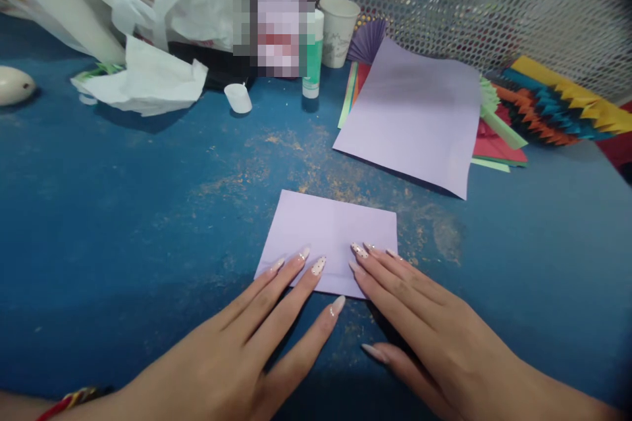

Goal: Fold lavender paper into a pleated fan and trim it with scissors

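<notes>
A small rectangle of lavender paper, which looks folded along its near edge, lies flat on the blue table. Fingertips of my left hand press on its near left part, with the fingers stretched out. My right hand rests its extended fingers on the near right part of the same paper, its thumb apart on the table side. Both hands are open and grip nothing. What lies under the fingers is hidden.
Behind lies a larger lavender sheet over coloured papers. A glue stick, its white cap, a paper cup and a crumpled white paper stand or lie at the back. Pleated paper strips sit right, before a perforated screen.
</notes>
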The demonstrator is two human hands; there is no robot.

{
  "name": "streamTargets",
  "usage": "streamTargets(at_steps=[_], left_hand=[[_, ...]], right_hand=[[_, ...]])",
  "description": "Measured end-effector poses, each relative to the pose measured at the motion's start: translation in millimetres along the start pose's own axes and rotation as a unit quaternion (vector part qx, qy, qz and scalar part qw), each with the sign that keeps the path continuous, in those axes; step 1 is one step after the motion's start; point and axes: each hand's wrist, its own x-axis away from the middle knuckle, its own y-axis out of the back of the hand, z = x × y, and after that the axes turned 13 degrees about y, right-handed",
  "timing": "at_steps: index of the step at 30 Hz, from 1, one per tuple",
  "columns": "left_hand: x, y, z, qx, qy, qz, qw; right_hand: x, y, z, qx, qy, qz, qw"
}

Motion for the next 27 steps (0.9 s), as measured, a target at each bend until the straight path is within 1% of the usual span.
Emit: streamTargets(at_steps=[7,12,14,18,23,25,27], left_hand=[[1.7,-1.3,5.5,0.036,-0.001,0.002,0.999],[1.4,-1.7,9.1,0.032,-0.011,-0.022,0.999],[1.6,-2.4,9.2,0.032,-0.007,-0.016,0.999],[3.2,-3.6,8.5,0.027,0.002,0.021,0.999],[3.0,-3.2,5.4,0.026,0.016,0.025,0.999],[2.1,-2.2,5.4,0.024,0.021,0.018,0.999],[2.2,-0.1,7.8,0.023,0.022,0.010,0.999]], right_hand=[[-2.1,-1.8,-1.3,-0.008,0.002,-0.006,1.000],[-3.7,-2.3,-2.7,-0.014,-0.003,0.000,1.000],[-4.9,-1.4,-3.4,-0.019,-0.005,-0.005,1.000],[-7.0,-0.3,-3.2,-0.024,-0.007,-0.004,1.000],[-4.7,-2.2,0.2,0.004,-0.010,0.023,1.000],[-1.4,-1.9,-0.8,0.005,-0.013,0.050,0.999],[3.6,0.1,-3.7,-0.003,-0.011,0.091,0.996]])
